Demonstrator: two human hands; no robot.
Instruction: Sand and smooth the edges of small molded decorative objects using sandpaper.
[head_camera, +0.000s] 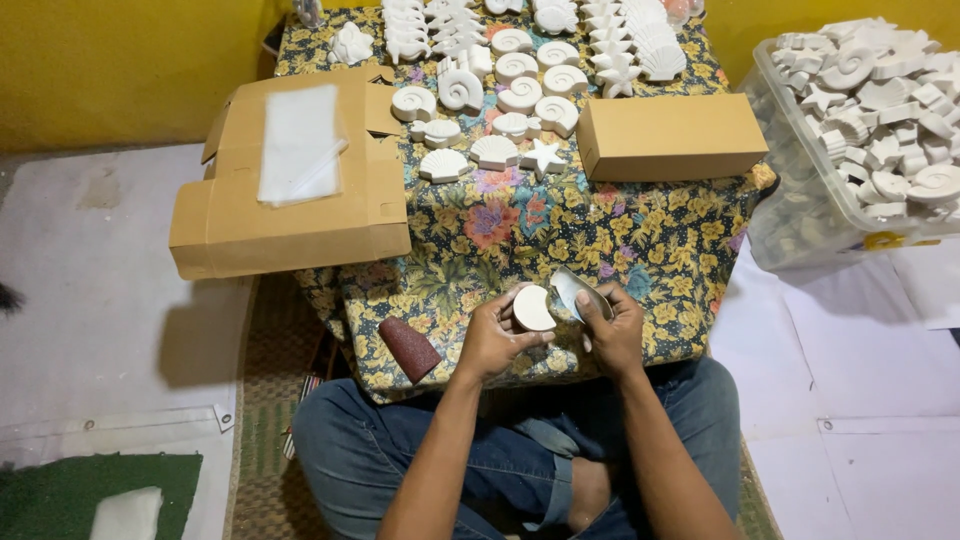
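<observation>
Yellow wall behind, low table (620, 250) in a flowery cloth, loaded with white plaster shells (520, 95) and cardboard boxes (672, 137). Left hand (490, 340) clamped on a white plaster piece (532, 309) at the near edge, right hand (612, 330) pinching a gray sanding sheet (572, 291) against it

A low table is covered by a floral cloth (520, 235). Rows of white plaster shell, snail and starfish casts (510, 75) are laid out at its far end. A closed brown cardboard box (672, 137) is set to their right. An open flat carton (285, 190) with a clear plastic bag (300, 143) on top overhangs the left edge. A dark red roll of sandpaper (408, 348) lies at the near edge. A clear plastic tub (800, 190) heaped with more casts stands at the right. A yellow wall (120, 70) is seen behind.
</observation>
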